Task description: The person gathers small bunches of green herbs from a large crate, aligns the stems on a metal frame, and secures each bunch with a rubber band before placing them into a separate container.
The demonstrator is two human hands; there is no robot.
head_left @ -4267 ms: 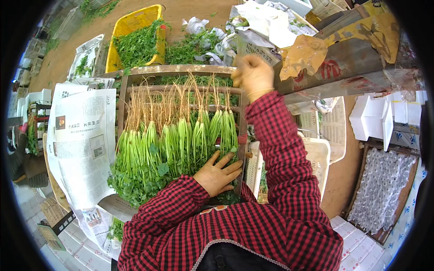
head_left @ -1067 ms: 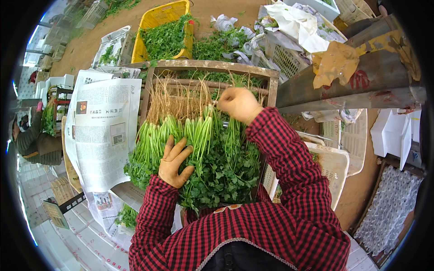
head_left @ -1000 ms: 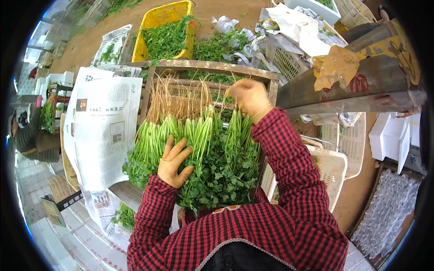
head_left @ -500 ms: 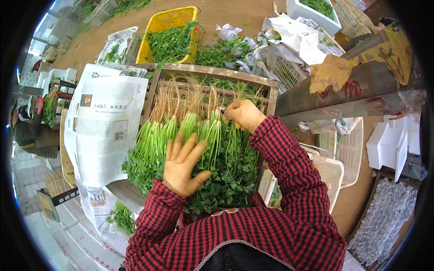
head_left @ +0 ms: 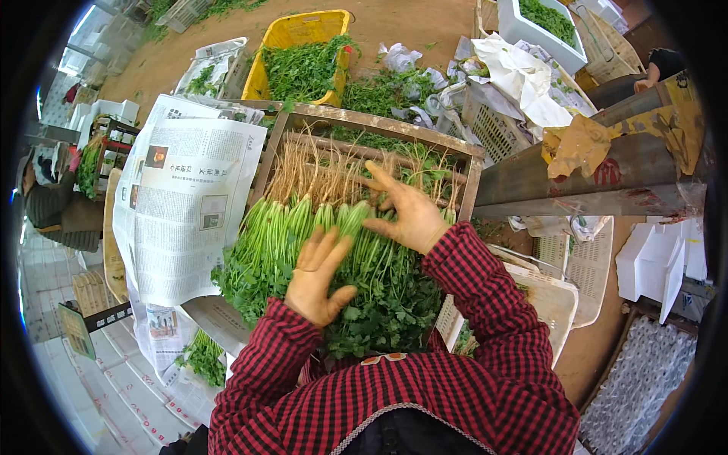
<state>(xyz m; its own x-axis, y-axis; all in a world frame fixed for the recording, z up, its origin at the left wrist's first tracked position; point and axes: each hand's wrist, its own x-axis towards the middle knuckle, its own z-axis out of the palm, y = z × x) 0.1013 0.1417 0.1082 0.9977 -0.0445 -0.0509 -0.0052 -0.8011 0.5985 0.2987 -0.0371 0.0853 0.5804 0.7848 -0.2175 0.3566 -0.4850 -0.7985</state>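
A thick row of leafy green herbs with long brown roots, resembling coriander [head_left: 284, 231], lies on a framed rack [head_left: 303, 114] in front of me. Roots point away and leaves lie toward my body. My left hand [head_left: 320, 274] rests flat on the stems near the middle, its fingers spread. Just to the right, my right hand [head_left: 408, 211] is over the upper stems by the roots, thumb and fingers apart. Nothing shows in its grip. Its fingertips hide part of the roots beneath.
Newspaper sheets [head_left: 186, 201] overlap the rack's left side. Beyond it stand a yellow crate [head_left: 265, 80] of greens and crumpled paper [head_left: 523, 80]. A metal beam [head_left: 591, 178] juts in at the right, above pale plastic crates [head_left: 557, 299]. A person [head_left: 57, 208] works at far left.
My right hand has moved left from the right end of the roots, and its closed fingers have spread. My left hand stays on the stems. The view has shifted slightly.
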